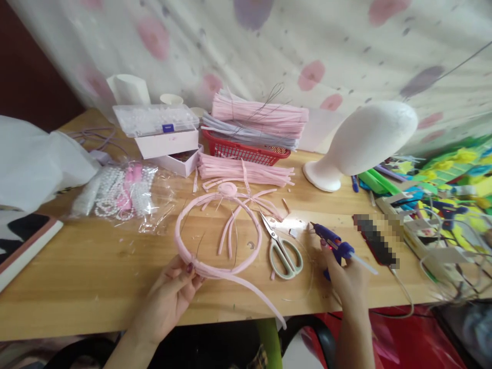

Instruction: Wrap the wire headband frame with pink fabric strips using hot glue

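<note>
My left hand (180,283) pinches the near lower edge of a pink pipe-cleaner ring (258,233), whose loose tail curves down to the right past the table edge. At the far side of the ring sits a small pink coiled disc (227,190). My right hand (342,269) is wrapped round a blue hot glue gun (333,241), its nozzle pointing up and left and a clear glue stick (363,262) sticking out behind. Between the hands lie scissors (282,253) with pale handles. Loose pink pipe cleaners (229,233) show through and behind the ring.
Behind lie a bundle of pink pipe cleaners (246,170) and a red basket (246,152) with more bundles. A white foam head (372,138) stands back right. A phone (374,240) and power strip (403,225) lie right; bagged beads (119,192) and a lidded plastic case (156,120) are left.
</note>
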`<action>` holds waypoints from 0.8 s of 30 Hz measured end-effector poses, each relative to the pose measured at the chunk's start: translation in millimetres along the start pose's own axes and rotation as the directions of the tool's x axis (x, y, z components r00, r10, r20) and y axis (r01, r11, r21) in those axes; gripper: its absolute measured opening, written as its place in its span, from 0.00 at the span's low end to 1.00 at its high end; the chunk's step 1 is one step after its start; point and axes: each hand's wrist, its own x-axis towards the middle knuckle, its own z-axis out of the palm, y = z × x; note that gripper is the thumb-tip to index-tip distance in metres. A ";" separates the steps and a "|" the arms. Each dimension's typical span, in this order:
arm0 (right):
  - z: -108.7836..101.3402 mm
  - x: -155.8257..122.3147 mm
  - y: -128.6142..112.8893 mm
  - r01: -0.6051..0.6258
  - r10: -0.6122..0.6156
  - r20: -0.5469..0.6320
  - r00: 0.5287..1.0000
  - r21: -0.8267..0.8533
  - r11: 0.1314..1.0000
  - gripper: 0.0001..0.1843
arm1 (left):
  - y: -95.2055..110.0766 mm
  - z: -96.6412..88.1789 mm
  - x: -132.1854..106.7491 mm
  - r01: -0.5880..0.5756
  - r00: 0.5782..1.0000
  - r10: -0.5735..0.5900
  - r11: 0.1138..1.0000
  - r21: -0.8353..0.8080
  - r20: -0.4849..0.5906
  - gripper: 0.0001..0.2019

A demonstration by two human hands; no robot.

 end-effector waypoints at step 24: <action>-9.6 -105.1 -74.3 0.460 -0.639 0.315 0.702 0.485 0.744 0.25 | 2.9 9.1 -1.1 -0.033 0.999 0.032 0.999 0.020 0.042 0.12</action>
